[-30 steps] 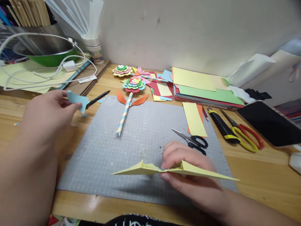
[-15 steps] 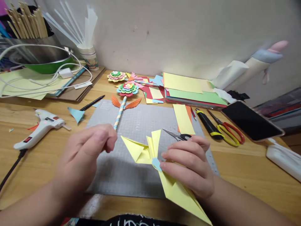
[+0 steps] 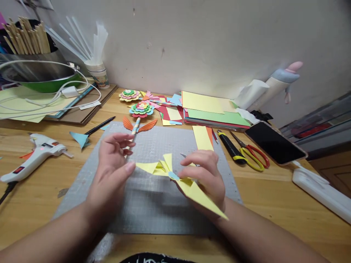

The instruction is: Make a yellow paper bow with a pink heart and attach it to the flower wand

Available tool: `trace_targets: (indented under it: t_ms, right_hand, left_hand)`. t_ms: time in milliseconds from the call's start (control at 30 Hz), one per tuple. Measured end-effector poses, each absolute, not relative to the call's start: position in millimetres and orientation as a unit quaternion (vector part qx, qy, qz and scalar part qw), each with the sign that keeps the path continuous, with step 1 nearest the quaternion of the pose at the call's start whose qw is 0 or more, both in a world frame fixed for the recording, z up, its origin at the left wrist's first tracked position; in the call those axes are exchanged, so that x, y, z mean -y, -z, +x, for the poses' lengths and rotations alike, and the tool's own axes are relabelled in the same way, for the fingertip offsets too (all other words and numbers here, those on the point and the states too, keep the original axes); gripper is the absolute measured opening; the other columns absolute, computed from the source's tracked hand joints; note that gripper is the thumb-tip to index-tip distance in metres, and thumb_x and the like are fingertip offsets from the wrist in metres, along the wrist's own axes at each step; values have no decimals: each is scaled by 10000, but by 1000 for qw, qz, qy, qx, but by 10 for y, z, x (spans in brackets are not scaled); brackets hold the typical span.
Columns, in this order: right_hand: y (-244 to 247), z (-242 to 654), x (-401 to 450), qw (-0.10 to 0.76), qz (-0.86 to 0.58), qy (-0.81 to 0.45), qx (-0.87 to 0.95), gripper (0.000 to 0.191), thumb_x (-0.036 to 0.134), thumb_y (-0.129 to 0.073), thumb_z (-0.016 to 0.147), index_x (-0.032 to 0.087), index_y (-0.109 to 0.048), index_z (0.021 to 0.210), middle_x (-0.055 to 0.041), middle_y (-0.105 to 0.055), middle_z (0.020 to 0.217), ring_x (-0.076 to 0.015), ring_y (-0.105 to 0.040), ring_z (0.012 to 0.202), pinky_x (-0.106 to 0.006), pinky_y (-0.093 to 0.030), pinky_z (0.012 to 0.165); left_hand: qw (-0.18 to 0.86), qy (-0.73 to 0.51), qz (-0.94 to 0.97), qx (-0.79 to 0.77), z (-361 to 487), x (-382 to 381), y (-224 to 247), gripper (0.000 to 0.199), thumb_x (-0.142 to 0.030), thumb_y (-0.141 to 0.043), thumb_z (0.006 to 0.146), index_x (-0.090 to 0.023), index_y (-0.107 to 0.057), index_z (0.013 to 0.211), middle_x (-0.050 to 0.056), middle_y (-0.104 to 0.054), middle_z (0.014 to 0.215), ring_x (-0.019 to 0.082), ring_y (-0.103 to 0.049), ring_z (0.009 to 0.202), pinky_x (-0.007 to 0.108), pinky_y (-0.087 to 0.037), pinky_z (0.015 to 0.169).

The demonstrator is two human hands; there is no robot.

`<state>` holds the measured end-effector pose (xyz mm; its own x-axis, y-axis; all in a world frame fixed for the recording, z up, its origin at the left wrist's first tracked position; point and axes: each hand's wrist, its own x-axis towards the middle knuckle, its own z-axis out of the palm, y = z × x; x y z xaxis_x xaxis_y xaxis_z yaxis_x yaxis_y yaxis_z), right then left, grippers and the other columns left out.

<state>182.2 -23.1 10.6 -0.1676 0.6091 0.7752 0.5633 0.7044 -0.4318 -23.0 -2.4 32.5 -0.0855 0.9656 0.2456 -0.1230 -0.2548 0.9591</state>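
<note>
A folded yellow paper shape (image 3: 175, 179) with a small blue piece at its middle is held above the grey cutting mat (image 3: 153, 204). My right hand (image 3: 203, 179) grips its right half, pinching near the blue piece. My left hand (image 3: 112, 164) touches the shape's left tip with the thumb, its fingers loosely curled and apart. A paper flower on a striped straw stem (image 3: 138, 117) lies at the mat's far edge. Small black scissors lie mostly hidden behind my right hand.
A white glue gun (image 3: 33, 155) lies at the left with a blue paper scrap (image 3: 79, 138) and a black pen (image 3: 100, 126) near it. Stacked coloured paper (image 3: 211, 109), a utility knife (image 3: 231, 148), red-yellow scissors (image 3: 253, 155) and a phone (image 3: 274, 142) lie at the right.
My left hand put down the blue scrap and came to the yellow shape's left tip. My right hand turned the shape and kept hold of it.
</note>
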Motion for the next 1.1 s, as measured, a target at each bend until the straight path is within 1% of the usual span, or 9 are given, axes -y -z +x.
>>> trace_targets:
  t_ms: [67,167,233,300,500,600,667,833,1100]
  right_hand:
    - [-102,1803,224,523,-398,-71,750,96,192,-657,803,263,-601,837,5,-632,861,-188,-576,834,-395,-345,830]
    - [-97,1774,222,517,-387,-101,757,140,155,-696,770,248,-622,844,0,-631,871,-186,-574,839,-390,-340,828]
    - [-98,1751,235,508,-379,-130,763,146,152,-708,764,244,-626,843,0,-634,862,-181,-574,826,-386,-347,821]
    - [-104,1725,257,490,-382,-181,762,146,162,-723,760,242,-626,835,6,-632,842,-171,-575,803,-378,-360,811]
    - [-140,1651,300,436,-415,-421,679,69,206,-698,773,207,-629,767,-5,-608,812,-157,-581,788,-322,-441,726]
    - [-173,1626,291,413,-440,-498,622,86,227,-680,762,198,-614,716,5,-590,752,-141,-574,712,-282,-469,647]
    - [-193,1612,289,403,-457,-536,585,72,221,-674,746,202,-608,725,17,-604,719,-133,-583,671,-275,-488,634]
    - [-196,1567,303,394,-469,-605,508,135,290,-705,722,215,-657,823,-11,-708,783,-188,-670,785,-330,-542,738]
    - [-160,1544,333,384,-460,-646,474,215,333,-756,692,199,-680,842,-44,-733,840,-214,-677,812,-348,-550,756]
  left_hand:
    - [304,-572,664,-374,-297,32,-317,454,-284,-728,642,-303,-554,1062,41,-513,1135,263,-458,1092,391,-367,953]
    - [101,-441,812,-368,-335,92,-381,431,-214,-765,648,-331,-602,1029,31,-572,1071,269,-513,1009,428,-342,912]
    - [51,-386,845,-367,-320,135,-430,340,-160,-728,697,-317,-623,981,22,-622,1008,246,-545,945,420,-337,865]
    - [90,-358,855,-365,-297,155,-461,234,-136,-672,749,-287,-633,924,12,-655,938,223,-566,907,405,-341,845]
    - [336,-251,807,-415,-285,92,-474,67,-201,-606,799,-229,-658,769,-9,-681,825,173,-605,828,338,-392,827]
    - [450,-204,716,-493,-277,59,-485,112,-293,-602,777,-206,-638,717,-4,-654,724,169,-582,705,297,-419,680]
    - [507,-167,658,-532,-261,48,-494,153,-346,-604,758,-197,-628,734,-16,-595,643,153,-523,608,263,-386,567]
    - [563,-156,609,-537,-228,43,-466,204,-385,-639,717,-186,-616,757,-47,-507,586,113,-423,530,220,-318,494]
    - [602,-150,596,-510,-273,59,-398,208,-391,-639,708,-185,-609,719,-2,-586,700,144,-494,627,232,-338,538]
